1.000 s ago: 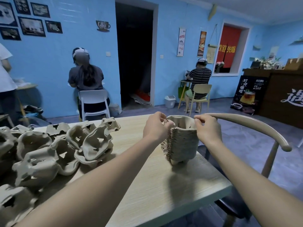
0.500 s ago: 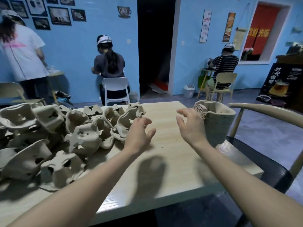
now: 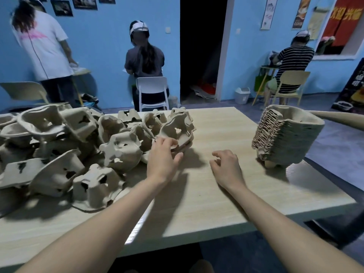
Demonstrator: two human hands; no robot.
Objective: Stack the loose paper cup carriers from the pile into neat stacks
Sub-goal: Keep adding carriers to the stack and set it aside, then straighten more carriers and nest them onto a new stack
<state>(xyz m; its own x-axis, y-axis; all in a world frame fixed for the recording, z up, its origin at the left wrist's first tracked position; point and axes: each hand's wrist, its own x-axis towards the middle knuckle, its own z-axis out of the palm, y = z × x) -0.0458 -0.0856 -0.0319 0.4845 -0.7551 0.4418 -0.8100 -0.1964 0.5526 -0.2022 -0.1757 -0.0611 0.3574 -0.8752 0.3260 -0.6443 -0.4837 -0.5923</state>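
A pile of loose tan pulp cup carriers (image 3: 78,146) covers the left half of the wooden table (image 3: 216,194). At the pile's right edge one carrier (image 3: 177,129) stands tilted on its side. The fingertips of my left hand (image 3: 164,160) touch this carrier's lower rim, with the thumb spread apart below it. My right hand (image 3: 226,168) hovers over bare tabletop with loosely curled fingers and holds nothing. A tall neat stack of nested carriers (image 3: 285,138) stands near the table's right edge, apart from both hands.
A curved wooden chair back (image 3: 338,117) rises just beyond the stack at the right. Three people are at the blue wall behind the table, two of them seated on chairs (image 3: 152,91). A dark doorway (image 3: 201,46) opens at the middle.
Both hands have let go of the stack and swung left. My left hand has reached the tilted carrier at the pile's edge; my right hand has dropped over the table's middle.
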